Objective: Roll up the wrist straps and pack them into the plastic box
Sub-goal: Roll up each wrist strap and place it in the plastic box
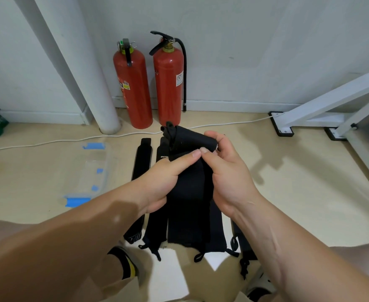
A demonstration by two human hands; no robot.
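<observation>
A black wrist strap [187, 192] is lifted off the floor between both hands, its upper end partly rolled into a coil [190, 138]. My left hand [168, 177] grips the strap's left edge, thumb on top. My right hand [227, 168] curls round the coil, its thumb meeting the left thumb. Several more black straps [143, 160] lie flat on the floor below and to the left, their loop ends near my feet. A clear plastic box [92, 171] with blue clips sits on the floor to the left, and it looks empty.
Two red fire extinguishers [133, 83] stand against the wall behind the straps, beside a white pipe [85, 73]. A white cable [70, 139] runs across the floor. White table legs [323, 105] are at the right. White paper [168, 273] lies by my shoes.
</observation>
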